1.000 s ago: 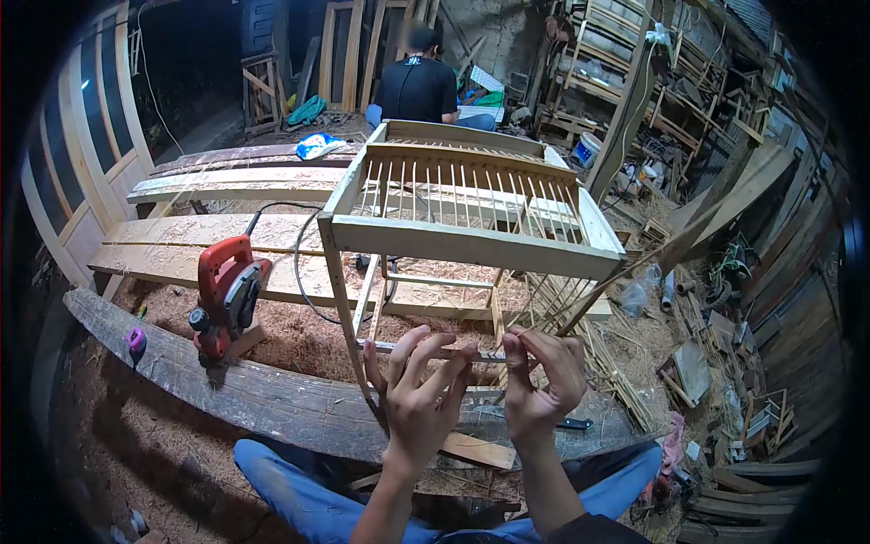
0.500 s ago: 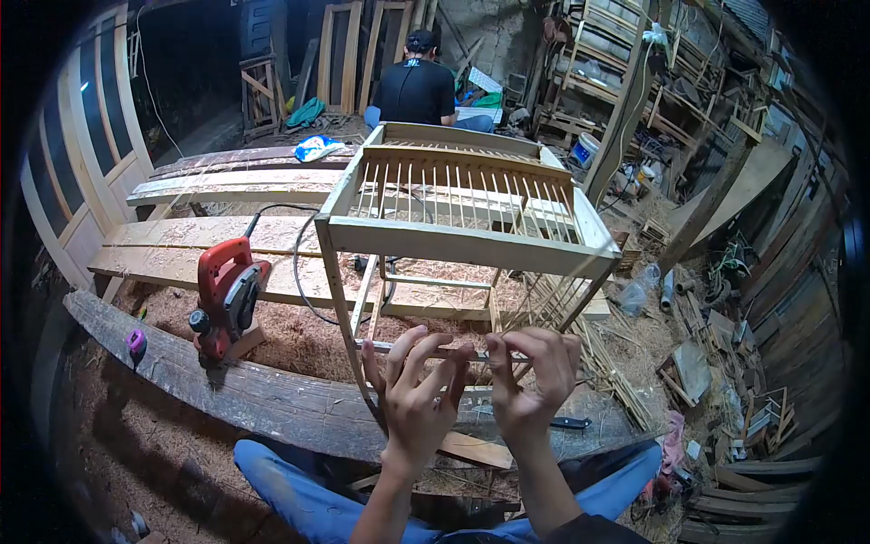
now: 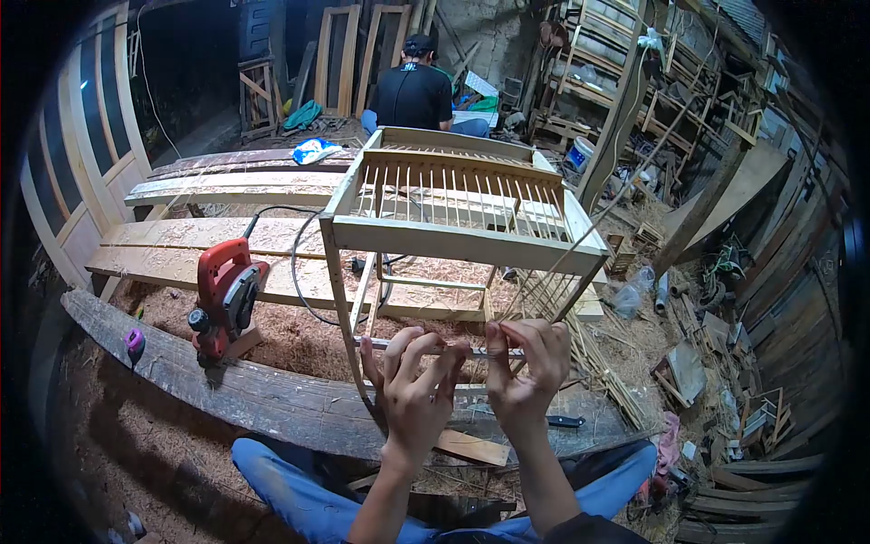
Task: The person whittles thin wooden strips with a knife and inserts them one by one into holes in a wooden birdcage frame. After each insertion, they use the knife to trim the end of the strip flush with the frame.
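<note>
My left hand (image 3: 415, 385) is raised in front of the near end of the wooden frame (image 3: 462, 238), fingers curled towards the thumb; whatever lies between the fingertips is too small to make out. Close to its right, my right hand (image 3: 528, 367) pinches with thumb and fingers near the lower end of a thin stick (image 3: 625, 189), which slants up to the right across the frame's corner. The frame stands upright and has a row of thin rods across its top. Below my right hand, a dark-handled knife (image 3: 566, 422) lies on the worn plank (image 3: 272, 412).
A red power planer (image 3: 227, 299) and a purple object (image 3: 135, 342) are on the left. Long boards (image 3: 199, 233) lie beyond, covered with shavings. Several thin strips (image 3: 605, 372) lean right of the frame. A person (image 3: 414, 91) in black sits at the back, facing away.
The thin stick now reaches far up to the right, where it was not distinct before. Both hands have shifted slightly, my right one a little left. The view has moved a little.
</note>
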